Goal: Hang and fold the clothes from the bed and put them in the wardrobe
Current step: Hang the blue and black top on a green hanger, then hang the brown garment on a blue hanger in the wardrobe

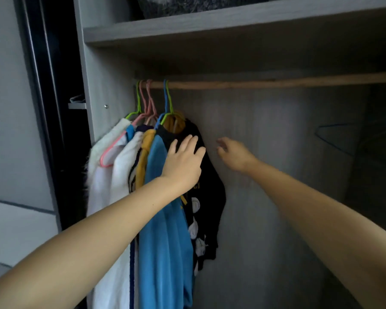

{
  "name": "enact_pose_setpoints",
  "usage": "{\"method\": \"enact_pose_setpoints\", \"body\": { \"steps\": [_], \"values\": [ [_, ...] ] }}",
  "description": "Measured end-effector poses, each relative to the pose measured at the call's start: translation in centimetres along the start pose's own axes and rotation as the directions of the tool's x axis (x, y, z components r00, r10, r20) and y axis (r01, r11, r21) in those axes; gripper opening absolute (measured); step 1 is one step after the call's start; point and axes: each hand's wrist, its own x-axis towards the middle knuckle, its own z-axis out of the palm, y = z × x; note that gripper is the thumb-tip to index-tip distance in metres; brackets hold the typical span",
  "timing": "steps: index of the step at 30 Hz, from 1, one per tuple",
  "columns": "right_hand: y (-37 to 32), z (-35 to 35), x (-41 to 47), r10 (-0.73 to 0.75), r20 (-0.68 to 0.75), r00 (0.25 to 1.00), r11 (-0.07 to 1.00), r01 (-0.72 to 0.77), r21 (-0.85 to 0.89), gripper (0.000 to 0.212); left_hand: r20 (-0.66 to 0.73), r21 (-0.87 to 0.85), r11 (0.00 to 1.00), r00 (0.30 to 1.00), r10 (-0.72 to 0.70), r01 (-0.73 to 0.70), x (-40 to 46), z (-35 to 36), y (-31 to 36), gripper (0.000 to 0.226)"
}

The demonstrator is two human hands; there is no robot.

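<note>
I look into the wardrobe (112,70), a grey wooden one, and it fills almost all of my view. Its upper shelf (232,25) runs across the top, and something dark and fluffy (187,5) lies on it; I cannot say what it is. Under the shelf a wooden rail (276,82) goes from the left wall of the wardrobe to the right edge of the view.

All the clothes hang pressed together at the left end of the rail, close to the left wall. From the wall outward I see a white garment (103,175), then a blue garment (163,230), and last the black shirt (212,197) with white prints low on its front and a yellow collar. Between the white and the blue there are more pieces, one of them mustard yellow, but they overlap and I cannot separate them. The rest of the rail, to the right, is bare. Deep at the right side of the wardrobe some thin hangers (334,137) show in the shadow.

My left hand (183,161) lies flat on the shoulder of the black shirt, the fingers spread and not closed around anything. My right hand (234,152) is in the air just beside the black shirt, on its right, with the fingers loosely apart and holding nothing.

The hooks on the rail are the smallest: a green hanger (138,97), a pink hanger (148,97) and a blue hanger (166,97).
</note>
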Motion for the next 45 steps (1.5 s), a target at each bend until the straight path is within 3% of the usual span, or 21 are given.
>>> {"method": "enact_pose_setpoints", "body": {
  "steps": [4, 8, 11, 15, 22, 28, 35, 40, 45],
  "values": [
    [2.3, -0.4, -10.5, 0.166, 0.038, 0.985, 0.986, -0.164, -0.040, 0.021, 0.067, -0.204, 0.976, 0.993, 0.094, -0.078, -5.3, 1.6, 5.1, 0.044],
    [4.4, 0.3, -22.5, 0.334, 0.087, 0.939, 0.942, -0.329, -0.071, 0.031, 0.129, -0.394, 0.906, 0.966, 0.222, -0.155, -11.5, 3.2, 11.2, 0.036],
    [6.2, 0.3, -32.7, 0.491, 0.139, 0.860, 0.871, -0.483, -0.086, 0.031, 0.194, -0.514, 0.828, 0.909, 0.369, -0.227, -16.5, 4.3, 17.0, 0.036],
    [9.4, -1.3, -45.9, 0.697, 0.154, 0.701, 0.717, -0.689, -0.110, 0.027, 0.247, -0.668, 0.702, 0.816, 0.523, -0.248, -22.8, 4.6, 25.8, 0.033],
    [13.0, -6.8, -68.4, 0.937, 0.044, 0.346, 0.349, -0.929, -0.122, 0.022, 0.277, -0.790, 0.491, 0.501, 0.820, -0.367, -32.1, 0.6, 43.3, 0.031],
    [13.3, -13.2, -88.5, 0.999, -0.027, 0.038, 0.034, -0.993, -0.116, 0.029, 0.198, -0.836, 0.295, 0.247, 0.949, -0.463, -39.9, -5.9, 61.8, 0.031],
    [10.1, -20.0, -105.5, 0.945, -0.101, -0.311, -0.310, -0.950, 0.028, 0.029, 0.056, -0.879, 0.032, -0.036, 0.998, -0.475, -49.6, -14.1, 76.1, 0.030],
    [7.9, -21.2, -112.4, 0.857, -0.145, -0.494, -0.465, -0.863, 0.197, 0.030, -0.041, -0.866, -0.153, -0.238, 0.970, -0.476, -54.9, -19.0, 83.5, 0.030],
    [7.9, -23.0, -118.3, 0.746, -0.140, -0.651, -0.567, -0.731, 0.379, 0.033, -0.107, -0.842, -0.289, -0.384, 0.917, -0.456, -59.3, -23.2, 91.2, 0.028]
  ]
}}
